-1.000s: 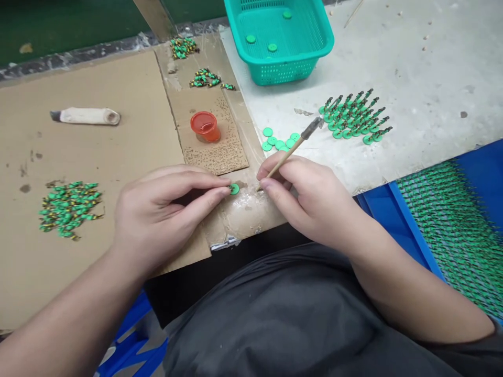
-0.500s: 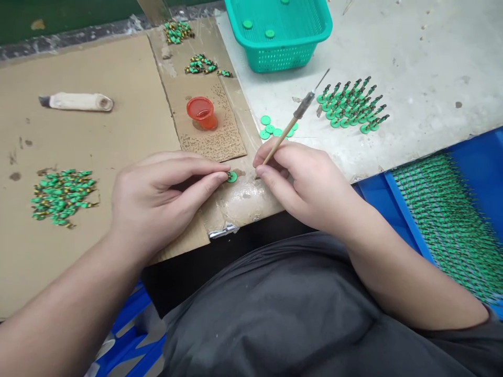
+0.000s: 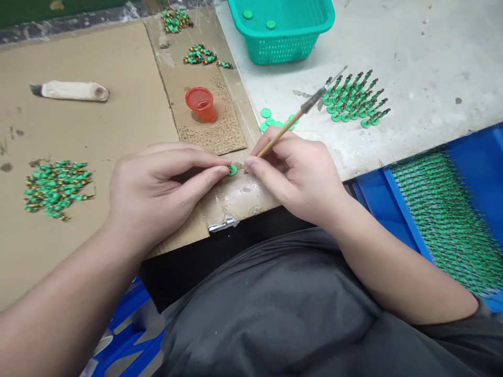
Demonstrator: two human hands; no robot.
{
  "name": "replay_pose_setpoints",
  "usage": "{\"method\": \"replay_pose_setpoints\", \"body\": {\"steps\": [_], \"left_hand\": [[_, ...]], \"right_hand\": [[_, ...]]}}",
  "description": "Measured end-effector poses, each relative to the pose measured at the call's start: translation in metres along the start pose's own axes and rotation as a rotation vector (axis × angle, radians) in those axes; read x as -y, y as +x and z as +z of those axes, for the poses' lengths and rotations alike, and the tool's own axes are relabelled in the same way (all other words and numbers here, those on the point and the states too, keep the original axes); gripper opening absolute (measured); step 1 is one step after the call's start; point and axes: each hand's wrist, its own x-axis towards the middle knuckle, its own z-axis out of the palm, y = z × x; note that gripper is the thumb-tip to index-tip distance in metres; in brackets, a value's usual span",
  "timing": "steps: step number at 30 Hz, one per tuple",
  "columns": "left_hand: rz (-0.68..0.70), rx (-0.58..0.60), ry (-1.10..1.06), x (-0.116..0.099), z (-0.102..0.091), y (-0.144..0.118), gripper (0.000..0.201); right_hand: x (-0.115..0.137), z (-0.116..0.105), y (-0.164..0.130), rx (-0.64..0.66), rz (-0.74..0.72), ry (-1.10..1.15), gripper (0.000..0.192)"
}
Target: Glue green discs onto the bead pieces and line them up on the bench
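Between thumb and forefinger, my left hand pinches a small figurine on a round green base, held just above the table edge; the fingers cover most of the figure. My right hand is closed around a thin wooden stick tool with a dark wrapped section and a metal needle pointing up and away. Its lower end comes close to the green base; whether they touch I cannot tell. Loose green discs lie just beyond my right hand. A small red cup with liquid stands on speckled cardboard.
Green figures lie in a pile at left and in smaller heaps at the back. Finished-looking figures stand in rows at right. There are also a teal basket, a whitish-handled tool and a blue tray holding many figures.
My right hand has moved slightly left, bringing the stick's lower end nearer the green base, and the needle end has tilted right. My left hand keeps its pinch. The whole view has shifted slightly.
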Motion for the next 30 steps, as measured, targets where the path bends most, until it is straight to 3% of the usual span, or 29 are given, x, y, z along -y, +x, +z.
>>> {"method": "replay_pose_setpoints", "body": {"steps": [8, 20, 30], "left_hand": [[-0.043, 0.002, 0.001, -0.003, 0.002, -0.001, 0.017], [-0.013, 0.009, -0.007, -0.001, -0.001, -0.002, 0.009], [0.063, 0.015, 0.077, 0.006, 0.001, -0.006, 0.012]], "right_hand": [[0.001, 0.015, 0.017, 0.055, -0.035, -0.027, 0.032], [0.002, 0.015, 0.018, 0.075, -0.027, -0.008, 0.033], [-0.009, 0.029, 0.025, -0.001, -0.153, 0.011, 0.032]]}}
